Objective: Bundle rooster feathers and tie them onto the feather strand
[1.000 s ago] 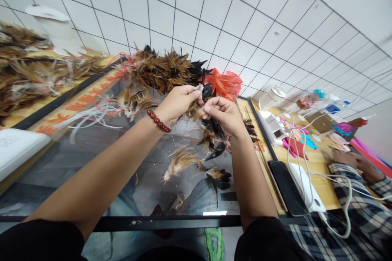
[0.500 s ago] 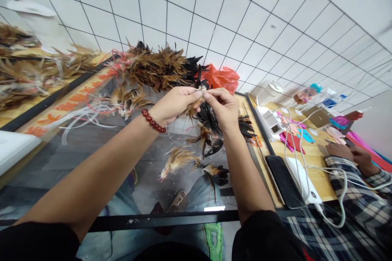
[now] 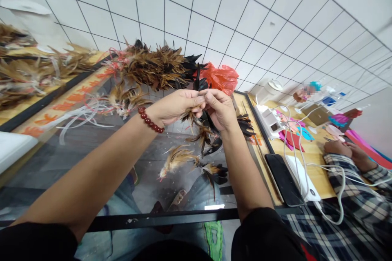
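Observation:
My left hand (image 3: 177, 106), with a red bead bracelet (image 3: 150, 120) on its wrist, is closed on a small bunch of brown and black feathers (image 3: 199, 126). My right hand (image 3: 219, 108) pinches the same bunch at its top, fingertips meeting those of the left hand. Both hands hover above a glass tabletop (image 3: 92, 159). Loose feathers (image 3: 179, 159) lie on the glass just below them. A large pile of brown feathers (image 3: 153, 65) sits behind the hands.
More feathers (image 3: 27, 73) and white and pink strings (image 3: 82, 110) lie at the left. A red plastic bag (image 3: 220, 77) is behind. At the right, a phone (image 3: 283, 179), white charger and cables (image 3: 306, 179), and another person's hands (image 3: 346, 151) over coloured items.
My two hands have drawn closer together on the feather bunch and sit slightly lower in view; the view shifted a little left. The other person's hands have barely moved.

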A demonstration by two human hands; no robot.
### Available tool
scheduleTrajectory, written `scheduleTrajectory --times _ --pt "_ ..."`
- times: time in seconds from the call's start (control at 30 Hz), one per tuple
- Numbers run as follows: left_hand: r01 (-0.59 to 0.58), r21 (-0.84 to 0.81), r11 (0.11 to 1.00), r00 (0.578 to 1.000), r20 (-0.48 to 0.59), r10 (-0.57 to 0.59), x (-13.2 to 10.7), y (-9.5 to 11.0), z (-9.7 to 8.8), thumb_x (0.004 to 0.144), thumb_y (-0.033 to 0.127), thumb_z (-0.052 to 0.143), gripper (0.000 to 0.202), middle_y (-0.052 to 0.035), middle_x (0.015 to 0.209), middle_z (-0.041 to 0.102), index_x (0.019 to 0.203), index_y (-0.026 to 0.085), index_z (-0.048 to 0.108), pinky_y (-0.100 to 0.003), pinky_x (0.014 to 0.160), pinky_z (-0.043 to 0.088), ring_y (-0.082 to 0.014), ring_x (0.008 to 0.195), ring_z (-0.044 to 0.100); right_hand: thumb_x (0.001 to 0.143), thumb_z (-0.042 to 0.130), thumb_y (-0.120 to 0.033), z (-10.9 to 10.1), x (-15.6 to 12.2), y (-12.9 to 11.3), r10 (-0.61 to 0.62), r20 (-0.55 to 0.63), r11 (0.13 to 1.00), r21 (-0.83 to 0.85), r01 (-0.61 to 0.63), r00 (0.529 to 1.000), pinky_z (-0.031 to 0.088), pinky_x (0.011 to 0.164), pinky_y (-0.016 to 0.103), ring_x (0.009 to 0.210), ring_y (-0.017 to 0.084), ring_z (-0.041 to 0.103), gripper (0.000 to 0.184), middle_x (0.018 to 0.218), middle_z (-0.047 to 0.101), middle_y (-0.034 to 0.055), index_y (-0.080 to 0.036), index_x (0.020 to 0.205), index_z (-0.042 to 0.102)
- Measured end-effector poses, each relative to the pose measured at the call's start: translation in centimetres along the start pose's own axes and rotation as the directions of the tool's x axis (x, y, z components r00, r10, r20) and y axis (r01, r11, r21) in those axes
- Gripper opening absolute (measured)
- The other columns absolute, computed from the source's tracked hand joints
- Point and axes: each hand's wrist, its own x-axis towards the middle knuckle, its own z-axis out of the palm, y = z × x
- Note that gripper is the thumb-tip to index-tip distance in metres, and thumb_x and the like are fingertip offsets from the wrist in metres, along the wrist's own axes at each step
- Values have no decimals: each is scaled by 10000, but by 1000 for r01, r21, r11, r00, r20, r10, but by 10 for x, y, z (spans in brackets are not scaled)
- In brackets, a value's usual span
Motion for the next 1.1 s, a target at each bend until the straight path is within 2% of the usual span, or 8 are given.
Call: scheduleTrajectory --times 0.2,0.4,0.5,0.6,0.8,0.9,1.03,1.1 --pt "-20 124 992 1000 -1 20 -3 2 1 806 297 668 255 -24 576 558 620 135 601 -232 557 432 -113 560 528 703 769 -427 6 3 0 -136 -166 988 -92 122 977 463 606 226 576 78 505 256 601 537 -51 -198 725 658" --pt "-42 219 975 936 -332 115 4 2 -4 842 173 587 248 3 507 529 597 135 575 -197 531 369 -81 491 485 815 636 -389 -5 7 9 -61 -201 930 -366 -18 978 423 600 232 563 84 489 202 661 598 -35 -196 852 683" --pt "-83 213 974 848 -498 181 5 10 -15 861 127 546 267 22 506 502 595 137 543 -200 562 382 -75 490 492 770 661 -245 -15 6 20 67 -76 620 -778 -101 995 442 703 262 671 126 575 70 718 667 -8 -195 774 709" --pt "-163 227 960 788 -555 265 3 18 -25 883 84 490 259 26 534 508 635 128 551 -204 600 393 -72 516 519 791 630 -217 -13 2 37 151 -41 263 -962 -80 988 443 791 296 831 187 633 113 840 715 33 -218 811 741" --pt "-173 245 954 774 -566 285 1 23 -25 889 61 468 274 33 518 501 638 128 552 -204 594 385 -66 505 515 858 549 -278 8 -4 73 143 -30 103 -994 -46 989 450 801 322 927 221 621 211 1036 689 91 -205 972 711" --pt "-152 264 953 764 -580 282 3 22 -25 884 62 476 280 39 505 488 623 131 551 -204 594 383 -65 498 515 826 537 -192 -1 0 67 115 -48 251 -965 -76 992 435 796 301 877 190 601 155 929 681 65 -188 834 692" --pt "-138 291 947 759 -583 290 6 15 -29 862 118 538 252 26 532 533 612 135 569 -206 604 400 -69 507 515 783 607 -289 -17 7 38 93 -119 721 -676 -149 989 406 669 244 664 116 512 122 704 608 -15 -176 747 635" --pt "-139 287 948 779 -559 284 8 9 -29 836 170 595 229 15 559 564 609 137 585 -209 608 414 -79 530 524 748 655 -362 -15 8 24 91 -153 875 -459 -152 984 381 613 229 604 93 459 191 659 581 -31 -174 738 626"
